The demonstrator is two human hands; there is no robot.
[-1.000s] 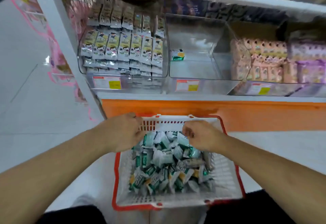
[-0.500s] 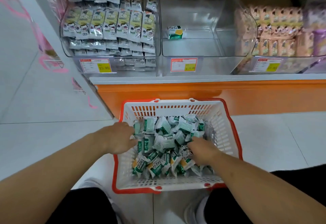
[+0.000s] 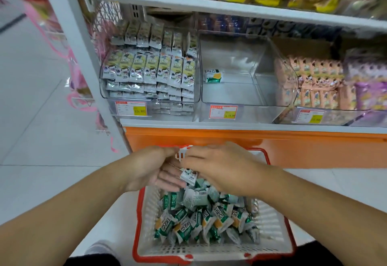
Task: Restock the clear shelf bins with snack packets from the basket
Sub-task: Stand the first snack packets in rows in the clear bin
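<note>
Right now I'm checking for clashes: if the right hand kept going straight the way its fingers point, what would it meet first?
The left hand. The right hand points leftward over the basket, and they already look in contact around a packet.

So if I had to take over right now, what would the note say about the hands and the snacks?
Left hand: held palm-up over the far end of the basket, fingers fairly straight; whether it has a grip on anything is unclear.
Right hand: its grip looks closed on a packet just above the left palm.
Snack packets: nearly all lie piled in the basket on the floor.
Middle clear bin: holds just one packet; the bins on either side are stocked.
Done: almost nothing.
Left: carry handfuls up and fill the middle bin.
</note>
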